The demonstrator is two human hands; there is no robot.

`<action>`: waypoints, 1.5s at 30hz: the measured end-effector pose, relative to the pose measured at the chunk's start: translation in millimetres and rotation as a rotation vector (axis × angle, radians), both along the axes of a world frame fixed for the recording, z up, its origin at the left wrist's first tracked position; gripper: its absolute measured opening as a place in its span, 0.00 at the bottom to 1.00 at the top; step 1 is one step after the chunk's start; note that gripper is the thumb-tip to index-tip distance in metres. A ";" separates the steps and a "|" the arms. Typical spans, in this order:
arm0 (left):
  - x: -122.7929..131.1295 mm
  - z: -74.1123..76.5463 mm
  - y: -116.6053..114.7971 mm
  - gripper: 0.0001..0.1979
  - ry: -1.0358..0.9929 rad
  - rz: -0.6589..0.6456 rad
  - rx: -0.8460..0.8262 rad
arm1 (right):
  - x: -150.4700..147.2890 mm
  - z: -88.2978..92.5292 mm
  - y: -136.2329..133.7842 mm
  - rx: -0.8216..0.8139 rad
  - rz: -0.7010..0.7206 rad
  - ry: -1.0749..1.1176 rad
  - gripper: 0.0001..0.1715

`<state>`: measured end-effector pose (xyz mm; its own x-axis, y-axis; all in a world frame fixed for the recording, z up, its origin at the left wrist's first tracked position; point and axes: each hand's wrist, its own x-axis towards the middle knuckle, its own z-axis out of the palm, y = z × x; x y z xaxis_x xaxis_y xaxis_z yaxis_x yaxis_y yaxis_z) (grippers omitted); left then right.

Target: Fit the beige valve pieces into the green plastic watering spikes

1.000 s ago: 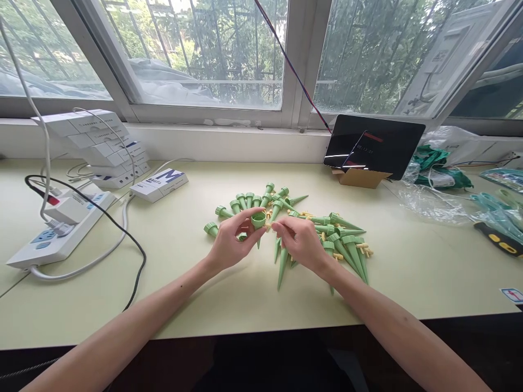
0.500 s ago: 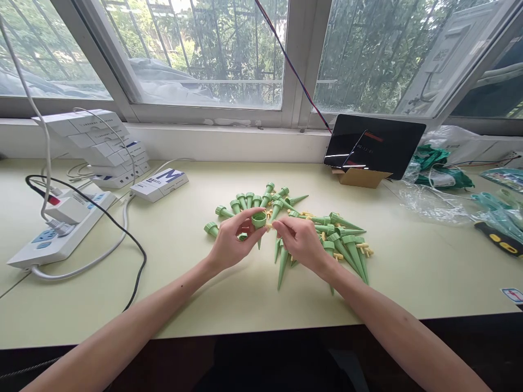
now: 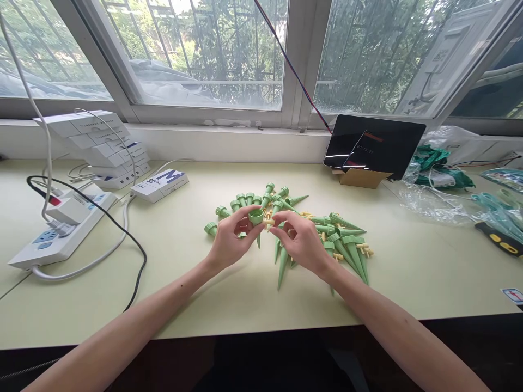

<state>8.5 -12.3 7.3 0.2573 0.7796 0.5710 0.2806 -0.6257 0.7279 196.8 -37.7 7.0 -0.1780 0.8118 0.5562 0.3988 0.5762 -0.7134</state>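
My left hand (image 3: 229, 241) pinches a green cone-shaped spike (image 3: 256, 219) by its round cup end, tip pointing down. Beside it my right hand (image 3: 300, 240) pinches a small yellow valve piece (image 3: 268, 221) against the side of that spike's cup. Both hands hover just above the pale green table (image 3: 183, 272). A pile of several more green spikes (image 3: 339, 239) with loose yellow pieces lies under and to the right of my right hand. Another group of green spikes (image 3: 245, 201) lies behind my hands.
A white power strip (image 3: 57, 231) with plugs and a black cable (image 3: 122, 239) lies at the left, near stacked white boxes (image 3: 102, 149). A dark tablet (image 3: 373, 144) leans on a cardboard stand at the back right. Plastic bags (image 3: 441, 190) lie at the far right.
Both hands have lifted slightly, and the spike and yellow piece have risen with them. The right fingers have shifted a little on the yellow piece.
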 end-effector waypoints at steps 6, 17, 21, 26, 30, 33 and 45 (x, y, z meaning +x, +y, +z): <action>0.3 0.3 -0.8 0.16 0.018 -0.004 0.028 | 0.6 -1.8 1.7 -0.030 0.000 0.004 0.08; -2.0 -3.6 0.5 0.16 0.060 -0.012 0.074 | 1.7 1.4 1.8 -0.064 0.030 -0.033 0.20; -0.9 -1.8 -0.1 0.15 0.070 0.005 0.084 | 1.5 -0.2 2.3 -0.076 0.030 -0.049 0.19; 0.1 0.0 0.0 0.15 0.053 0.023 0.067 | 1.3 -3.7 2.0 -0.060 0.005 -0.012 0.15; -0.1 -1.1 0.2 0.15 0.051 0.015 0.070 | 1.3 -4.4 2.4 -0.044 0.026 -0.012 0.12; -0.7 -2.7 0.4 0.16 0.061 0.007 0.074 | 1.3 -4.0 2.8 -0.054 0.035 -0.022 0.12; -0.3 -2.3 -0.3 0.15 0.065 0.015 0.078 | 1.6 -2.9 1.7 -0.073 0.025 -0.035 0.15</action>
<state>8.2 -12.6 5.0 0.2840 0.7378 0.6124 0.3355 -0.6747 0.6574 198.4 -36.0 4.2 -0.2170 0.8452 0.4883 0.4105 0.5329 -0.7399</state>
